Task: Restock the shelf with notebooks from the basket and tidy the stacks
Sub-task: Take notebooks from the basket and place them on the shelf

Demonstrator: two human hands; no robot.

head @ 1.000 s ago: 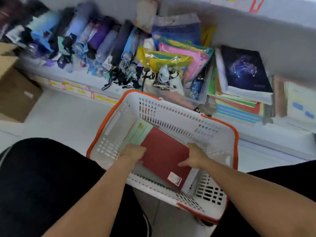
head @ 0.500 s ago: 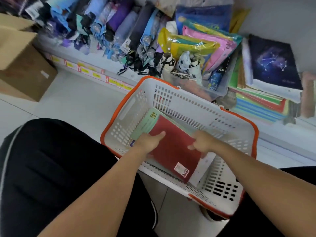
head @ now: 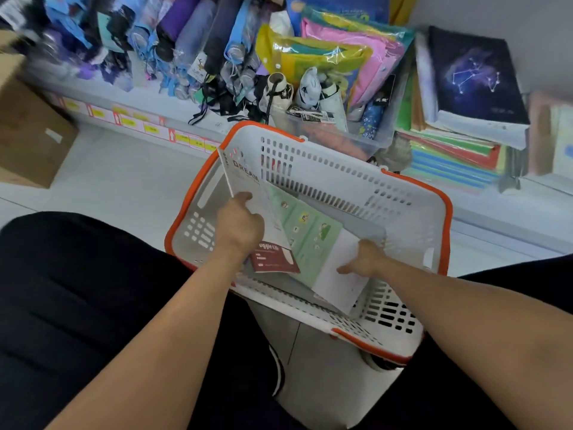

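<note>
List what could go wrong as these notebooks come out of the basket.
1. The left hand tilts the white DREAM notebook up by one edge; it may slip or bend.
2. The red notebook and green notebook lie loose beneath and could slide.
3. The basket sits tilted between the knees and could tip.

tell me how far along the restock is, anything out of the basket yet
Some stock already sits on the shelf: a stack topped by the constellation notebook. In hand: the left hand tilts up the white DREAM notebook inside the basket; the right hand rests on the green notebook. Left: both notebooks, plus the red one, remain in the basket.
</note>
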